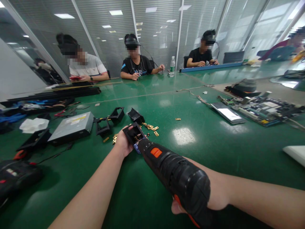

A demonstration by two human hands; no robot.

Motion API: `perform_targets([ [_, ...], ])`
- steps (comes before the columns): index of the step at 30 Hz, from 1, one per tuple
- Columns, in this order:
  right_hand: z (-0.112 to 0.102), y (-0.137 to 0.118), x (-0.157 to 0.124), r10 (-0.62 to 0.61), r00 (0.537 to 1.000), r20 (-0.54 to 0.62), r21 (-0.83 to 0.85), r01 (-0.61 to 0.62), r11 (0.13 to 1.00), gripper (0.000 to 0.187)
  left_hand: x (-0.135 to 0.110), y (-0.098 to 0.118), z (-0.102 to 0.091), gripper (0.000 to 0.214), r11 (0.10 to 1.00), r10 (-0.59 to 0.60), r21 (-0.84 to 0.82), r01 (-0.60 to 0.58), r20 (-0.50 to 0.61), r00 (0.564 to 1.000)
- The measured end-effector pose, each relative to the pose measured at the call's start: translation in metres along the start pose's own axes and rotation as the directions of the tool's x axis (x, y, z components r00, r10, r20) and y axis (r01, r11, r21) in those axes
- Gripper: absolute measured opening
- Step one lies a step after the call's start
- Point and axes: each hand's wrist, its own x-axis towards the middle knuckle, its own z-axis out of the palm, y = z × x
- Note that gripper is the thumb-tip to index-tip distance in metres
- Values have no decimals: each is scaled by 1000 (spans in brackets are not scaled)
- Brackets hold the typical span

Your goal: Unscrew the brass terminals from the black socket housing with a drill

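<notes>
My left hand (124, 143) is closed around a black plastic housing (133, 131), with a bit of blue and some brass-coloured parts visible inside it. In my right hand (215, 187) is a black and orange cordless screwdriver (171, 165), its nose pointing into the housing; the body of the tool hides the tip and most of my right fingers. Just beyond my left hand lie several small brass plates (150, 127). More black housings (116, 115) stand behind them on the green table (164, 105).
To the left are a silver disc drive (73, 127), a crumpled white tissue (34, 125) and a second power tool (16, 178). A phone (227, 113) and circuit boards (264, 108) lie on the right. Several people sit across the table, near a water bottle (172, 66).
</notes>
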Motion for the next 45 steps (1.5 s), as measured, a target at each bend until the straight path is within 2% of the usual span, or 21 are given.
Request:
perform_targets([
  [6,-1,7,-2,-29,998,48,-18,30,999,25,0,0,-1,25,1000,10,7,-10,13,1000],
  [8,-1,6,-2,-17,998,59,-16,18,1000,21,0,-1,-1,25,1000,6,13,-7,15,1000],
  [12,0,0,-1,44,999,27,-12,-43,999,29,0,-1,-1,26,1000,3,10,-3,-3,1000],
  [18,1,-1,1,21,999,42,-1,-21,1000,24,-1,0,1,27,1000,-9,-1,9,-12,1000],
  [23,1,-1,1,12,1000,29,-4,-12,1000,30,0,0,0,25,1000,9,3,-9,1,1000],
  [27,0,1,0,-17,999,48,-13,18,1000,21,0,0,-1,25,1000,-4,9,4,0,1000],
  [32,-1,2,-1,20,1000,6,-10,-20,1000,43,-1,0,-1,25,1000,11,22,-11,8,1000],
  [36,0,-1,0,-15,999,49,-12,15,1000,25,-1,0,-2,27,1000,8,26,-8,30,1000],
  [41,0,-1,0,34,999,4,-27,-33,999,56,0,-1,-2,28,1000,17,18,-17,29,999],
  [43,-1,0,0,16,1000,13,-22,-16,1000,57,-1,-1,-2,28,1000,17,16,-17,24,1000],
  [45,-1,0,-1,2,1000,28,-17,-1,1000,49,-1,-1,-1,28,1000,16,15,-17,17,1000],
])
